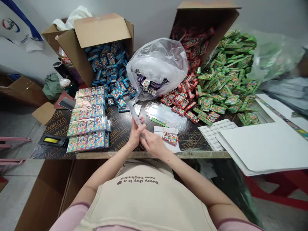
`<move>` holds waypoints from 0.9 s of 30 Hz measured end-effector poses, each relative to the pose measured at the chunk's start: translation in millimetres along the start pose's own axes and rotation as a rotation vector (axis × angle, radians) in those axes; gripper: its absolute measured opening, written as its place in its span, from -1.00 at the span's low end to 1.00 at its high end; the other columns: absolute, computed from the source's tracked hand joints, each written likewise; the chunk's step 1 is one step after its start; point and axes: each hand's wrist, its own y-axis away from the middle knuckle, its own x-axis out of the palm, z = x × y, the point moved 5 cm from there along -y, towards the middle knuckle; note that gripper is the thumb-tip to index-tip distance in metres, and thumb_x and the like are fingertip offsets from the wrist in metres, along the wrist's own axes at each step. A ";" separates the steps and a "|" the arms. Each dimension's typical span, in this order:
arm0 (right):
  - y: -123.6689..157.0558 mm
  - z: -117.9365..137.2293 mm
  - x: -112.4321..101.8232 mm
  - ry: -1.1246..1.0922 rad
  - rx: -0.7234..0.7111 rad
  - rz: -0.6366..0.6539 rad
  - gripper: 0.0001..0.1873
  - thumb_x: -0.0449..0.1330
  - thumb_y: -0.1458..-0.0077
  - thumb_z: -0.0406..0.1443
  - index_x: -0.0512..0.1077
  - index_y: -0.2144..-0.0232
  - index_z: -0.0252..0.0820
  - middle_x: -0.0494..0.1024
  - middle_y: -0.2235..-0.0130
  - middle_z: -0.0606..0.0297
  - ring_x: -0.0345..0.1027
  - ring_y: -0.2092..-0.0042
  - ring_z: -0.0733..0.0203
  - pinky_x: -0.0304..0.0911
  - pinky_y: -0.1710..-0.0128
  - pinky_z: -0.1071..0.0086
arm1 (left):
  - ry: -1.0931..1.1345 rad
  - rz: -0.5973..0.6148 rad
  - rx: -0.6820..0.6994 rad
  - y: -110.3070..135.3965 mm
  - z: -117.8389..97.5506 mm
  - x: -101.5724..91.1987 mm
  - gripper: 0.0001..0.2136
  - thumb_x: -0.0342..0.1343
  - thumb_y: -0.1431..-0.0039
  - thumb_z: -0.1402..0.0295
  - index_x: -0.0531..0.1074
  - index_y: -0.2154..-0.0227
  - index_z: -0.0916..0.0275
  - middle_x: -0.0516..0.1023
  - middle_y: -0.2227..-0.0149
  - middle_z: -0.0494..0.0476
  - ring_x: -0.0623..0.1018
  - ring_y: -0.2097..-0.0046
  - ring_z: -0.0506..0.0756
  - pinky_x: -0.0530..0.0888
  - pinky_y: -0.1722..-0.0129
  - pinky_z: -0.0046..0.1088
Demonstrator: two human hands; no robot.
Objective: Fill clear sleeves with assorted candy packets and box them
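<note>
My left hand and my right hand meet over the table's front edge. Both are closed on a clear plastic sleeve, seen nearly edge-on and slanting up to the left. Just right of my right hand lies a small red printed packet on a white card. A green strip is beside a stack of flat clear sleeves beyond my hands. Small blue packets are heaped past my left hand.
Filled clear packs stand in rows at left, near a black tape-cutter-like object. Behind are a box of blue packets, a plastic bag, and a box of red packets. Green packets and white boards fill the right.
</note>
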 end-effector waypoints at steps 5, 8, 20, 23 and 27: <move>-14.1 1.4 -28.5 -0.175 0.056 -0.216 -0.55 0.17 -0.17 -0.09 0.35 -0.08 -0.04 0.51 0.00 0.13 0.36 -0.04 -0.04 0.27 -0.04 0.04 | 0.183 0.214 -0.321 11.6 -3.9 -0.7 -0.35 -0.15 -0.11 -0.19 0.42 0.05 0.31 0.59 0.21 0.28 0.59 0.20 0.19 0.51 0.19 -0.25; -27.5 -13.8 -52.6 -0.224 0.114 -0.347 -0.61 0.22 -0.12 -0.13 0.38 0.00 -0.03 0.49 0.01 0.16 0.33 -0.04 0.00 0.24 -0.05 0.09 | 0.181 0.377 -0.372 24.3 -12.2 -0.6 -0.34 -0.12 -0.09 -0.20 0.45 0.08 0.30 0.61 0.30 0.29 0.59 0.32 0.19 0.50 0.32 -0.27; -34.7 -35.4 -42.1 -0.604 0.272 -0.238 -0.43 0.25 -0.02 0.05 0.30 -0.01 -0.04 0.48 0.10 0.20 0.40 0.07 0.10 0.34 0.11 0.24 | -0.597 0.045 0.001 20.2 -20.1 -22.6 -0.12 0.29 0.19 -0.02 0.21 -0.22 0.23 0.38 -0.09 0.32 0.42 -0.08 0.30 0.36 -0.04 -0.15; -25.3 -34.5 -53.0 -0.421 0.290 -0.491 -0.40 0.27 -0.02 -0.02 0.24 -0.07 -0.01 0.41 -0.05 0.13 0.33 -0.05 0.04 0.33 0.05 0.17 | -1.083 -0.080 0.259 23.1 -34.2 -24.0 -0.05 0.33 0.19 0.07 0.11 -0.28 0.26 0.31 -0.14 0.37 0.33 -0.15 0.36 0.27 -0.11 -0.06; -21.1 -34.3 -52.1 -0.225 0.285 -0.572 -0.61 0.25 -0.06 -0.18 0.33 0.06 -0.07 0.48 0.10 0.17 0.37 0.04 0.06 0.27 -0.01 0.12 | -1.408 -0.055 0.470 31.1 -36.4 -15.8 -0.18 0.25 0.04 0.13 0.14 -0.27 0.33 0.30 -0.17 0.46 0.33 -0.15 0.38 0.26 -0.08 -0.08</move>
